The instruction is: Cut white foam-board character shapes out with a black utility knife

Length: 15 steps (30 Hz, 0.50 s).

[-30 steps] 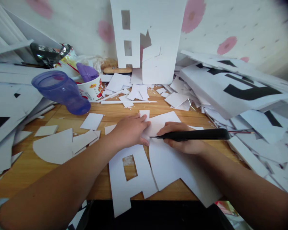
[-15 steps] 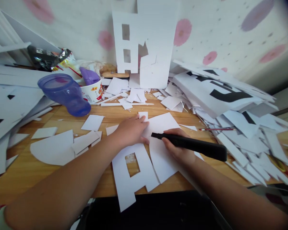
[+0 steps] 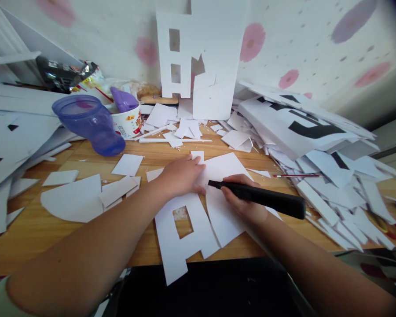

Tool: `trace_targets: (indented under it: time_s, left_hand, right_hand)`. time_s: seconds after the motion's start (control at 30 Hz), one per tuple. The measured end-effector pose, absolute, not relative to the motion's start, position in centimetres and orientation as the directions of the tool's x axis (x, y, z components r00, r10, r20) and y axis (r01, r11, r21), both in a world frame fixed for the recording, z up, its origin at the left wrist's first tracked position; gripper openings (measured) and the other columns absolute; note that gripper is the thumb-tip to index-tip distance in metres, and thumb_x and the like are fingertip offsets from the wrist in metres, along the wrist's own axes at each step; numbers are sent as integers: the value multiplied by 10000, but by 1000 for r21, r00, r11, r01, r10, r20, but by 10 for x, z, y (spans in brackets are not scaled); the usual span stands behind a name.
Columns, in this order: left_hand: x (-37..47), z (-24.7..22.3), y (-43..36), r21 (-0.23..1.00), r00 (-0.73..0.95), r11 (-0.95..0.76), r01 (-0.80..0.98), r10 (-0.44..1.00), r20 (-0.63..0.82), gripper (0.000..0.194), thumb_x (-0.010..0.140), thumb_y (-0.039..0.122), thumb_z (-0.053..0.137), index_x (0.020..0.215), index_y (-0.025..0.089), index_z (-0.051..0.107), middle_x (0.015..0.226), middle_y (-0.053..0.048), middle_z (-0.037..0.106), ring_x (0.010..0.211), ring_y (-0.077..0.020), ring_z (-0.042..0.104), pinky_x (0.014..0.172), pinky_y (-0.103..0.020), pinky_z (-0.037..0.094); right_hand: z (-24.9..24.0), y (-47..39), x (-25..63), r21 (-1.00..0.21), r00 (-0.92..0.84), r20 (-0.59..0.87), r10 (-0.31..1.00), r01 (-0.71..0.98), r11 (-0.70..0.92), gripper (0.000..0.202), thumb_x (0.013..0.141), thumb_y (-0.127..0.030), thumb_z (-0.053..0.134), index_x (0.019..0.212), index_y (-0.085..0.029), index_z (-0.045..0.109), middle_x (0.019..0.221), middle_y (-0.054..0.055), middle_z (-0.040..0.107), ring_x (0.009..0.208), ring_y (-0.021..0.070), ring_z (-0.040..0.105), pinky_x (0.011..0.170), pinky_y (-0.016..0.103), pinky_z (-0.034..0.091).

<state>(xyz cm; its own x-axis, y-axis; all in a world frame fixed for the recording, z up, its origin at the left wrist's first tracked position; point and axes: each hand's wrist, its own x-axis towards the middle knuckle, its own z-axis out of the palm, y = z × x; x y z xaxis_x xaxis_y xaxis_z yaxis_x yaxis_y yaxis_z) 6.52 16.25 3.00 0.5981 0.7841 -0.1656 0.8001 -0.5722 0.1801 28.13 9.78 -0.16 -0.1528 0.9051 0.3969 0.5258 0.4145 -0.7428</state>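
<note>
The left hand (image 3: 184, 176) lies with fingers spread, pressing on the windowed white card (image 3: 185, 247), which reaches toward 6 o'clock on the desk (image 3: 145, 253). At its 3 o'clock, the right hand (image 3: 249, 203) has its fingers closed round a black cutter (image 3: 273, 200), tip near the plain white card (image 3: 221, 220); contact is unclear. The step seems to be steadying and cutting; another stroke calls for left fingers clear of the blade.

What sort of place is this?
Probably a craft desk, perhaps at home: a wooden tabletop strewn with cut white pieces, a black cutter-like tool in the right hand, and a flower-patterned wall behind.
</note>
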Motion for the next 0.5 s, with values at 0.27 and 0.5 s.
trace_targets:
  time_s: [0.27, 0.5]
  left_hand:
    - [70, 32, 158, 142, 607, -591, 794, 778, -161, 682, 785, 696, 575, 1264, 211, 566, 1449, -143, 469, 1373, -363, 363, 1074, -517, 337]
    - [76, 26, 153, 169, 533, -509, 844, 829, -169, 862, 682, 765, 614, 1336, 214, 508, 1541, -154, 342, 1424, -424, 241, 1073, -652, 264]
  right_hand:
    - [6, 98, 287, -689, -252, 388, 887, 560, 461, 167, 793, -261, 681, 959, -269, 668, 860, 6, 741, 718, 165, 696, 651, 283, 562]
    - [6, 98, 290, -641, -316, 469, 825, 521, 564, 151, 797, -232, 660, 943, -273, 659, 886, 34, 749, 767, 206, 729, 688, 322, 594]
